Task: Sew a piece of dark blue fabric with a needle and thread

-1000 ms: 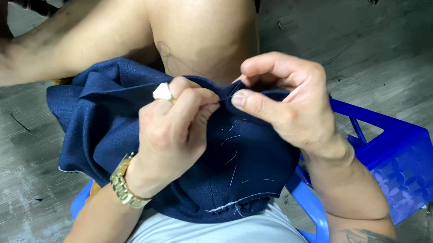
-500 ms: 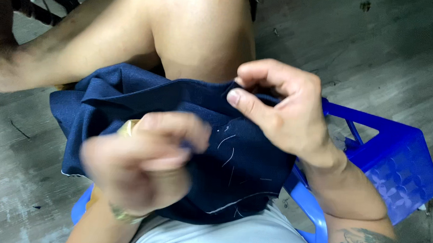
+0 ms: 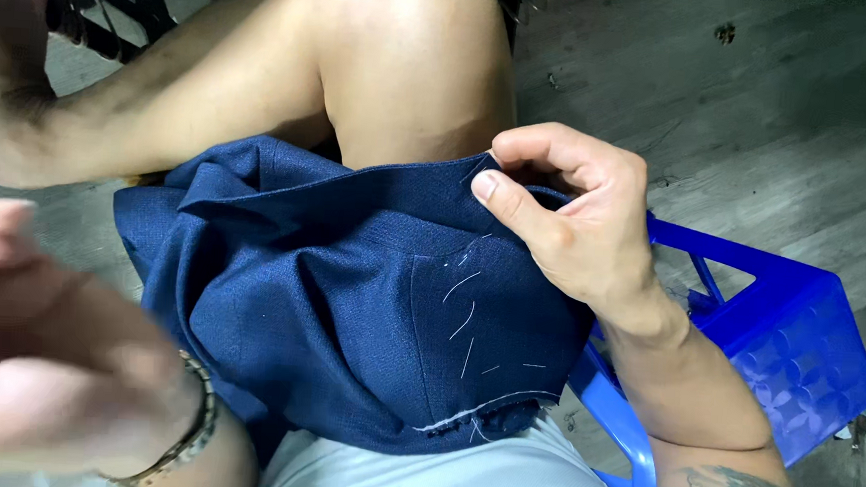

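One navy cloth [image 3: 349, 299] with white basting stitches, draped over the lap. Right hand [image 3: 570, 217] pinches its top edge. Left hand [image 3: 46, 350] blurred, half out of frame; grip cannot be told. One blue plastic stool [image 3: 787, 345], partly hidden.

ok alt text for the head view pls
The right hand pinches the top edge of a dark navy blue fabric piece with white basting stitches, draped over a bare knee. The blurred left hand is raised away from it, beside a blue plastic stool.
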